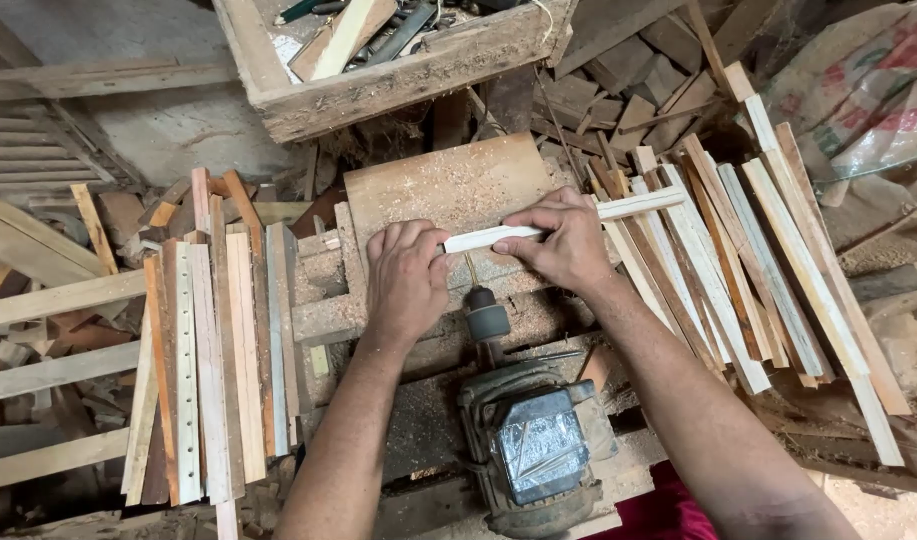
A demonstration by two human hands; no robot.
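A pale thin wooden slat (pixel 633 206) lies across a sawdust-covered wooden block (pixel 448 185), in line with a horizontal drill bit and chuck (pixel 484 312) driven by a grey electric motor (pixel 538 445). My left hand (pixel 406 280) presses down on the slat's left end, fingers curled over it. My right hand (pixel 561 240) grips the slat just right of the drill bit, thumb and fingers pinching it. The slat's right end sticks out over a pile of other slats.
Stacked slats, some with rows of drilled holes (pixel 213 370), lie at my left. A fan of plain slats (pixel 748 270) lies at my right. A wooden box of tools (pixel 378 60) sits behind the block. Scrap wood and a printed sack (pixel 868 90) surround the bench.
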